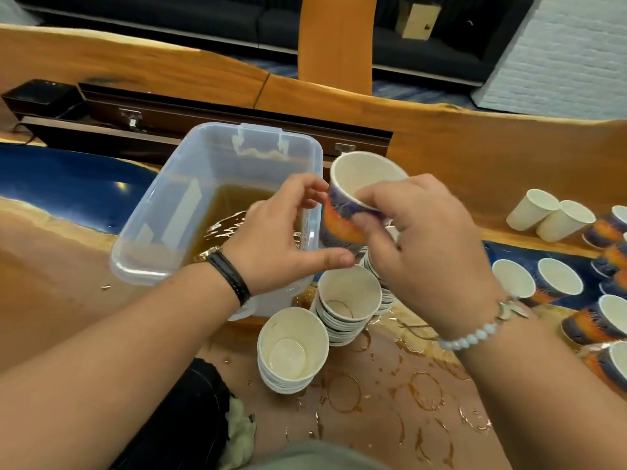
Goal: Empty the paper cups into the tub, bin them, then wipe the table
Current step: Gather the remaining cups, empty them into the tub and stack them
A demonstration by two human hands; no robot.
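Right grip (424,239) curls round 1 drained printed cup (341,220), tilted just beside the right rim of the tub (149,215); left grip (274,232) hangs loosely open beside it, holding nothing. Brown liquid (237,205) lies in the tub, 2 stacks (346,300) of emptied cups stand nearer me, and more cups (558,281) wait at my right. Binning and wiping the spill-ringed counter (51,283) remain, I judge.

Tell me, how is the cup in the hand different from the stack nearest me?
The held cup is one cup, tilted in the air and pinched by the right hand. The stack is many nested cups standing upright on the table. The held cup shows its blue and orange side, but the stack shows mostly white rims. Both are white inside and look emptied.
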